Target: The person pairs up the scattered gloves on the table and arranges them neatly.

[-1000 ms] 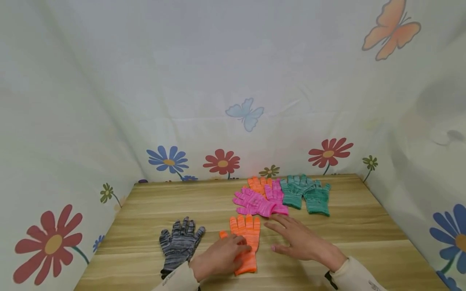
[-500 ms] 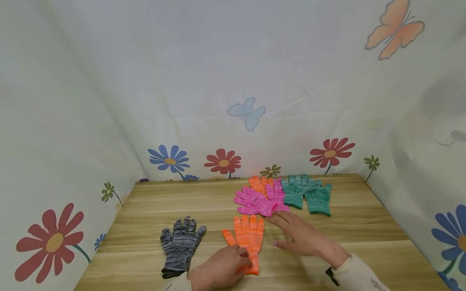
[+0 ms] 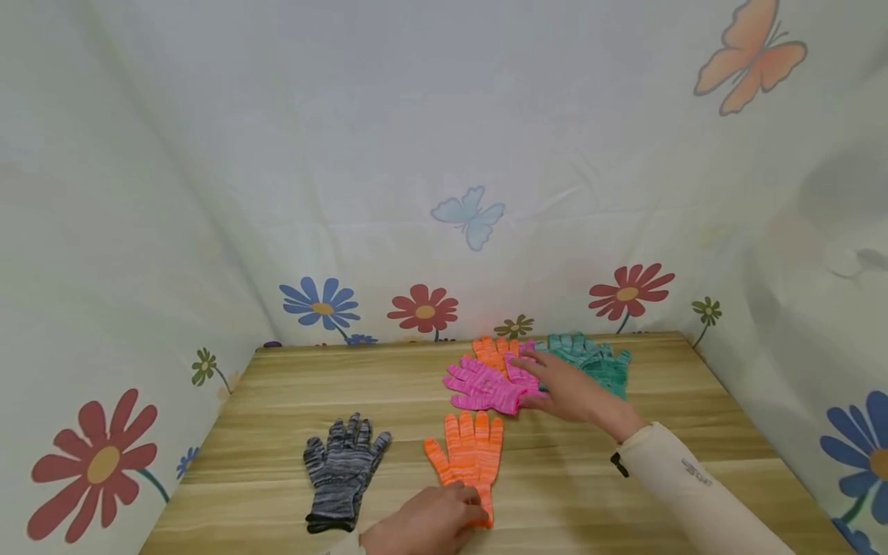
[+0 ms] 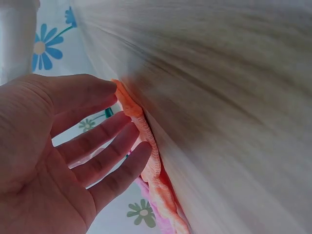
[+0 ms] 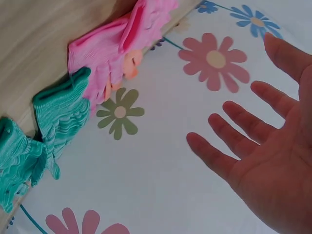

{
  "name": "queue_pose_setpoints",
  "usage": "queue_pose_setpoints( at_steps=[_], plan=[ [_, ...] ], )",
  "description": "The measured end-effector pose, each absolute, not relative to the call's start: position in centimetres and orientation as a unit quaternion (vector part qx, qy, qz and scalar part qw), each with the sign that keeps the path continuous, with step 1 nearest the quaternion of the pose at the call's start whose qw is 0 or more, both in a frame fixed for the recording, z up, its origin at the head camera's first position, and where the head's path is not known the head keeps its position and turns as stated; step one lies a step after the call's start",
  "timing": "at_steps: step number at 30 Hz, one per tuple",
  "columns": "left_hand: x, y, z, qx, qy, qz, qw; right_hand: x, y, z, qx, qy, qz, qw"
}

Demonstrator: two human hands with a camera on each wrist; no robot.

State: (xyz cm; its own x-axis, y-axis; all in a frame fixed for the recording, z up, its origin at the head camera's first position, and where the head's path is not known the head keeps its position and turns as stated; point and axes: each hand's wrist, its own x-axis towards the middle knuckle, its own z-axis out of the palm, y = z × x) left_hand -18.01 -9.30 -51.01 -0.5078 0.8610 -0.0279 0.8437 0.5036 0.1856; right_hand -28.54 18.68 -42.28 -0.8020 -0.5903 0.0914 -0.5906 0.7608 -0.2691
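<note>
In the head view my left hand [image 3: 433, 521] rests over the cuff of an orange knit glove [image 3: 473, 451], which lies flat with fingers pointing away. The left wrist view shows its fingers spread and lightly bent, thumb and fingertips at the glove's edge [image 4: 146, 131]. A grey-black glove [image 3: 341, 474] lies to the left. My right hand [image 3: 572, 388] hovers with extended fingers over the back pile, partly hiding it. In that pile are pink gloves [image 3: 480, 385], another orange glove [image 3: 494, 352] and green gloves [image 3: 610, 368]. The right wrist view shows nothing in that hand [image 5: 273, 146].
The wood-patterned table [image 3: 333, 385] has a white curtain [image 3: 375, 154] with printed flowers and butterflies behind it and on both sides. The pile of gloves lies close to the table's back edge.
My right hand has moved forward from beside the orange glove to over the pink and green gloves. My left hand has slid down toward the orange glove's cuff, uncovering its palm and thumb.
</note>
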Motion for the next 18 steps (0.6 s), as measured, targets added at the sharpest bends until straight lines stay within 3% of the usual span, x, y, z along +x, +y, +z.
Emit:
queue_pose_setpoints(
  at_steps=[18],
  plan=[
    [-18.0, -9.0, -51.2, 0.497, 0.864, 0.056, 0.066, -37.7, 15.8, -44.8, 0.250, -0.959, 0.122, -0.061]
  ],
)
